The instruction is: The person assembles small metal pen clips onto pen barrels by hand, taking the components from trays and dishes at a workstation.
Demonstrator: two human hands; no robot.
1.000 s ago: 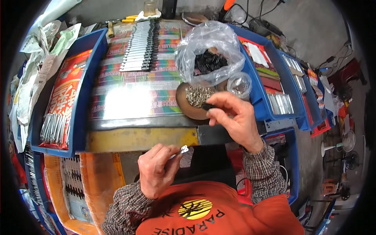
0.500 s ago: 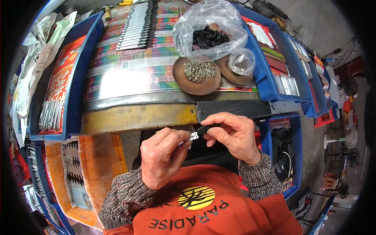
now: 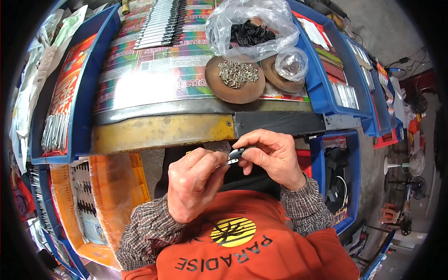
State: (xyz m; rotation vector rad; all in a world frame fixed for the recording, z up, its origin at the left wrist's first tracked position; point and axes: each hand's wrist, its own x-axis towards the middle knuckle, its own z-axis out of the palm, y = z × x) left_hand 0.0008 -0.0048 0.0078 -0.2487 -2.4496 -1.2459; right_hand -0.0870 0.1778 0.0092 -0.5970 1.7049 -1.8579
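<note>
Over my lap, just in front of the bench edge, both hands meet at fingertip level. My left hand (image 3: 195,181) pinches a thin silvery metal strip (image 3: 229,162), most of it hidden by the fingers. Between the thumb and fingers of my right hand (image 3: 274,156) is a small black plastic piece (image 3: 236,153). The strip's end touches or lies right beside the black piece; I cannot tell whether they are joined. On the bench beyond, a brown dish (image 3: 217,93) holds small metal rivet-like parts (image 3: 238,74). A clear plastic bag (image 3: 219,28) contains black pieces (image 3: 252,35).
Metal rods with black ends (image 3: 156,25) lie in a row at the back. Blue trays with metal rods stand at left (image 3: 88,88) and right (image 3: 322,88). A second dish (image 3: 275,79) bears a small clear bag (image 3: 291,65). An orange-lined crate (image 3: 114,186) sits lower left.
The black piece and metal strip have been turned slightly and brought together at the fingertips. My right hand has shifted a little left. The view has tilted slightly.
</note>
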